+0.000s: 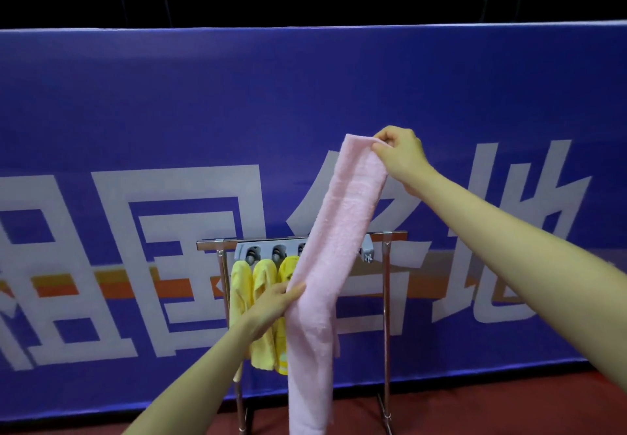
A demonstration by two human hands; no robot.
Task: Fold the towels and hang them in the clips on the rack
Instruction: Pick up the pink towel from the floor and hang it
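Three yellow towels (261, 302) hang clipped just behind the left hand (274, 302), whose fingers pinch the pink towel (336, 254) at mid-length. The right hand (400, 154) grips its top corner. Folding is underway; next, probably halve it, then push the fold into a free clip (368, 254).

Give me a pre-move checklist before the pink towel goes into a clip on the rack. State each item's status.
1. Top end held: right hand pinches the upper end of the pink towel. Ok.
2. Middle held: left hand grips the towel's left edge partway down. Ok.
3. Towel folded short enough to hang: it trails in one long strip down to the bottom of the frame. Not ok.
4. Free clip available: the three yellow towels fill the left clips; the towel hides part of the clip bar. Cannot tell.
5. Rack upright and steady: both posts stand straight. Ok.
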